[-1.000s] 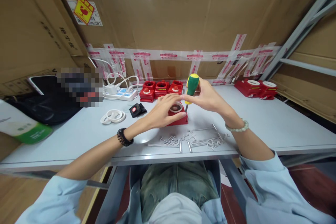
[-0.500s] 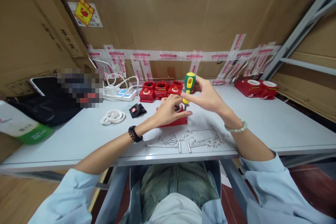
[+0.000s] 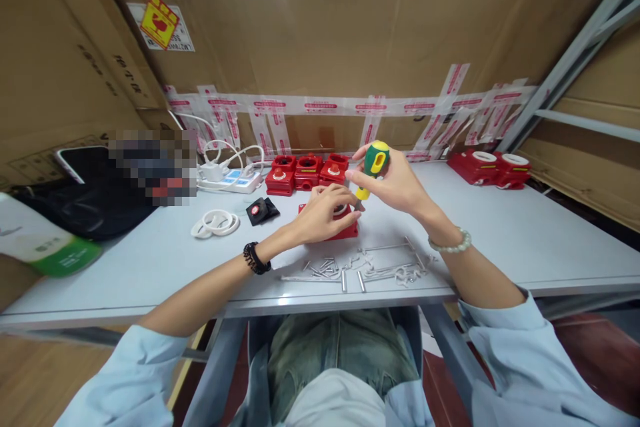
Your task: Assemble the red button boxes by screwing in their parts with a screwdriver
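Observation:
In my right hand [image 3: 399, 181] is a screwdriver [image 3: 376, 160] with a green and yellow handle, tilted with its top to the right. Its shaft points down to the right end of a red housing [image 3: 347, 229] on the table. My left hand [image 3: 320, 215] lies over that housing and grips it, thumb and fingers close around the screwdriver's tip. The hand covers much of the housing, and I cannot make out whether a screw sits under the tip.
Several red housings [image 3: 307, 172] stand behind my hands; two more with white rings [image 3: 484, 157] are at the far right. Loose screws [image 3: 325, 268] and metal rods [image 3: 385, 273] lie near the front edge. White rings [image 3: 216, 223], black pieces [image 3: 261, 211] and a power strip [image 3: 235, 180] are leftward.
The screwdriver has gone from nearly upright to leaning, its handle shifted right. My right hand has moved slightly right with it. The left hand stays on the red housing.

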Available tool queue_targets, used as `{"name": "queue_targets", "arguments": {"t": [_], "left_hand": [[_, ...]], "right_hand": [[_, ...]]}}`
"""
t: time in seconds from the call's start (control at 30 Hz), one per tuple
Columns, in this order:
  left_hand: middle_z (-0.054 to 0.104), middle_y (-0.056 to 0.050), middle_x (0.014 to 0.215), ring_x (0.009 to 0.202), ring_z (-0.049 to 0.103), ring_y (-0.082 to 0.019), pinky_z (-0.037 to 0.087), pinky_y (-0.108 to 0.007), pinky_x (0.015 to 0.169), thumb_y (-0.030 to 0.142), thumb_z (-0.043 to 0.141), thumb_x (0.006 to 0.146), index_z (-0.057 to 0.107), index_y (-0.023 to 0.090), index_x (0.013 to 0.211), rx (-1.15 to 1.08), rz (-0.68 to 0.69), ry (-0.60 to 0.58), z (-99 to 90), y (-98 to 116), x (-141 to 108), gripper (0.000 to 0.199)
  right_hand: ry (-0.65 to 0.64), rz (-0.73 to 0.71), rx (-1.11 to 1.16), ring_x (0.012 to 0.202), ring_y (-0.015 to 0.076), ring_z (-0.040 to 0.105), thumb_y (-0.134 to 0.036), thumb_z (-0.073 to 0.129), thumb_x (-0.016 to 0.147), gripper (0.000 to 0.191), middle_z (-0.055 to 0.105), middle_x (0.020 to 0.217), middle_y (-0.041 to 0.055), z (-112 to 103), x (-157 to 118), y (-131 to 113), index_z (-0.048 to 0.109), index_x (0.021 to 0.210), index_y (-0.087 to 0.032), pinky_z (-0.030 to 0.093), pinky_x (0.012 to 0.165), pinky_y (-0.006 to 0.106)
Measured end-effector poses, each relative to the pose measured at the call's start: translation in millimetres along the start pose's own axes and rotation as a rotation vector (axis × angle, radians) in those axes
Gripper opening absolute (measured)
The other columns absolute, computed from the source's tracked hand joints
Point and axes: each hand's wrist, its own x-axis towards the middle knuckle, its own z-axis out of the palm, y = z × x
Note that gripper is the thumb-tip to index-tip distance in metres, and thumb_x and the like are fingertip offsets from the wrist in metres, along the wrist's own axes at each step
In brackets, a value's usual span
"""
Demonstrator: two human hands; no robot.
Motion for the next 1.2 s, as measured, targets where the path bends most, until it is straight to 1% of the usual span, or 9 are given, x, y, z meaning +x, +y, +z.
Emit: {"name": "queue_targets", "arguments": {"t": [0.17,0.27,0.33,0.5,0.7,0.87,0.93,1.07,1.2], "left_hand": [[0.068,-0.003,0.088,0.096,0.057,-0.024,0.037,-0.042,0.092,0.041,0.062,0.091,0.062,0.019,0.077,-0.017,-0.062,0.042,0.4,-1.1,1.5,0.027],[0.065,-0.007,0.104,0.103,0.055,-0.026,0.040,-0.044,0.093,0.045,0.065,0.088,0.065,0.019,0.086,-0.001,-0.057,0.030,-1.2,-1.3,0.2,0.026],[0.061,-0.010,0.114,0.112,0.053,-0.028,0.042,-0.045,0.097,0.039,0.067,0.086,0.066,0.019,0.093,0.009,-0.009,-0.023,-4.0,-1.6,-1.4,0.021],[0.061,-0.010,0.108,0.108,0.055,-0.027,0.045,-0.044,0.096,0.024,0.062,0.085,0.064,0.018,0.086,0.029,0.057,-0.106,-7.4,-3.6,-2.4,0.007],[0.065,-0.009,0.102,0.100,0.058,-0.023,0.047,-0.040,0.090,0.028,0.061,0.091,0.062,0.018,0.084,-0.055,0.068,-0.019,-4.6,-4.7,0.3,0.012],[0.071,-0.005,0.092,0.086,0.063,-0.019,0.047,-0.035,0.084,0.026,0.062,0.090,0.064,0.018,0.087,-0.073,0.008,0.036,-19.5,7.5,-5.9,0.009],[0.072,-0.003,0.083,0.072,0.063,-0.015,0.047,-0.030,0.073,0.023,0.062,0.088,0.067,0.018,0.086,-0.063,-0.017,-0.061,-28.7,16.3,-12.2,0.008],[0.074,-0.002,0.075,0.065,0.065,-0.015,0.043,-0.026,0.060,0.020,0.066,0.084,0.074,0.020,0.084,0.014,-0.041,-0.406,-38.4,30.7,-26.8,0.008],[0.076,-0.001,0.075,0.064,0.067,-0.016,0.043,-0.026,0.060,0.015,0.067,0.082,0.077,0.022,0.082,0.032,-0.053,-0.521,-35.3,32.0,-35.8,0.012]], "right_hand": [[-0.002,-0.013,-0.071,0.064,0.0138,0.052,-0.050,0.077,0.072,0.039,0.058,0.072,-0.0012,1.5,-1.4,2.6,0.057,0.089,-0.021,0.044,0.059,0.031],[0.058,-0.044,-0.138,0.061,0.0131,0.048,-0.054,0.077,0.071,0.041,0.055,0.069,-0.0020,2.0,-1.4,2.7,0.054,0.082,-0.022,0.041,0.056,0.031],[0.089,-0.061,-0.161,0.061,0.0130,0.047,-0.053,0.078,0.070,0.041,0.054,0.069,-0.0022,1.7,-0.7,2.3,0.053,0.082,-0.022,0.041,0.056,0.031],[0.098,-0.101,-0.172,0.062,0.0132,0.046,-0.048,0.079,0.072,0.039,0.054,0.070,-0.0023,1.3,0.2,0.1,0.053,0.084,-0.022,0.041,0.058,0.031],[0.159,-0.138,-0.128,0.068,0.0151,0.052,-0.052,0.074,0.076,0.038,0.054,0.077,-0.0005,1.5,-2.2,-3.5,0.051,0.090,-0.024,0.048,0.061,0.032],[0.322,-0.161,-0.103,0.077,0.0201,0.061,-0.056,0.064,0.084,0.038,0.059,0.085,0.0035,-2.9,0.2,-3.9,0.054,0.103,-0.025,0.054,0.069,0.040],[0.395,-0.177,-0.092,0.079,0.0210,0.062,-0.056,0.061,0.086,0.038,0.059,0.088,0.0045,-4.7,2.8,-2.7,0.054,0.107,-0.025,0.055,0.070,0.041],[0.418,-0.161,-0.084,0.083,0.0218,0.064,-0.056,0.061,0.085,0.040,0.060,0.092,0.0052,-3.0,5.4,0.9,0.056,0.108,-0.025,0.056,0.070,0.041],[0.348,-0.114,-0.096,0.078,0.0195,0.061,-0.051,0.068,0.081,0.035,0.060,0.085,0.0029,4.8,2.2,2.1,0.056,0.101,-0.025,0.056,0.068,0.038]]}}
